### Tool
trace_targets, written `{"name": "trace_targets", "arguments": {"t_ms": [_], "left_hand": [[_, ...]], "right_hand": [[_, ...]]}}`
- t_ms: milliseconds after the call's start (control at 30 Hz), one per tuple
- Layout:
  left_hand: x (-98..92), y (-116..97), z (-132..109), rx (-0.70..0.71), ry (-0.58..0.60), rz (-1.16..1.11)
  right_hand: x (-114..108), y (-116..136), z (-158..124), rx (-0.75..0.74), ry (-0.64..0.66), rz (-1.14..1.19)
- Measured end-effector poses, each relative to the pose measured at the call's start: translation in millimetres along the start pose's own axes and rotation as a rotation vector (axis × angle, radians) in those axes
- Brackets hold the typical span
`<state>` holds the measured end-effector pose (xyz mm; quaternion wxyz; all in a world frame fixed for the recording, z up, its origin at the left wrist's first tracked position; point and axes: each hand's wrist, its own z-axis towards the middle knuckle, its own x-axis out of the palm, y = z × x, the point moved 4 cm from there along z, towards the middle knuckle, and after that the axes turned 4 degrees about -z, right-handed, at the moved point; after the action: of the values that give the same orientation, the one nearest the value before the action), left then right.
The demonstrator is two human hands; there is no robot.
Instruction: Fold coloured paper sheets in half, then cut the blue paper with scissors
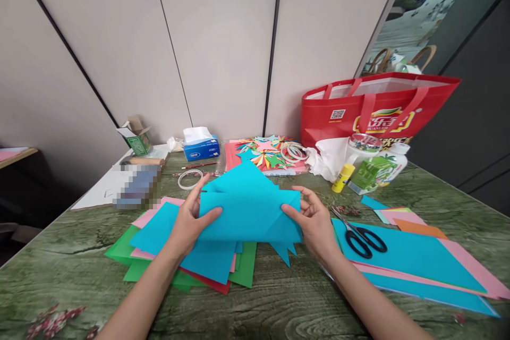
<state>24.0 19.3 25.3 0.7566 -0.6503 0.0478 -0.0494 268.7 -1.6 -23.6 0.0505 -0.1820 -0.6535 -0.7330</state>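
Note:
A folded piece of blue paper (247, 207) is lifted above the table between both hands. My left hand (190, 220) pinches its left edge, thumb on the front and fingers behind. At the paper's right edge, my right hand (314, 220) grips it the same way. Pointed blue flaps stick up at the top and hang below the fold. Under the hands lies a fanned pile of blue, pink, green and red sheets (159, 249).
Black scissors (360, 238) rest on blue and pink sheets (418, 265) at the right. Farther back are a yellow glue stick (342, 177), a green carton (370, 174), tape rings (190, 179), paper stars (266, 155), a tissue box (201, 144) and a red bag (374, 109).

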Motion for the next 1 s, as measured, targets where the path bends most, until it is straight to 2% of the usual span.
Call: {"name": "trace_targets", "arguments": {"t_ms": [100, 367, 533, 667, 800, 1000], "left_hand": [[0.2, 1.1, 0.6, -0.059, -0.018, -0.065], [0.5, 2.0, -0.1, -0.076, -0.039, -0.070], [-3.3, 7.4, 1.1, -0.085, -0.103, -0.123], [-3.3, 3.0, 0.5, -0.086, -0.154, -0.114], [-0.8, -1.3, -0.2, -0.106, -0.123, -0.110], [-2.3, 5.5, 0.8, -0.133, -0.100, -0.103]], "right_hand": [[2.0, -0.4, -1.3, 0.009, 0.018, -0.010], [1.8, 0.4, -2.3, 0.013, 0.001, -0.040], [1.7, -0.5, -2.8, -0.003, 0.004, -0.056], [1.4, -3.0, -2.9, 0.008, 0.010, -0.050], [-0.2, -4.2, -2.4, 0.023, -0.009, -0.042], [0.2, -4.2, -3.3, 0.046, -0.004, -0.046]]}}
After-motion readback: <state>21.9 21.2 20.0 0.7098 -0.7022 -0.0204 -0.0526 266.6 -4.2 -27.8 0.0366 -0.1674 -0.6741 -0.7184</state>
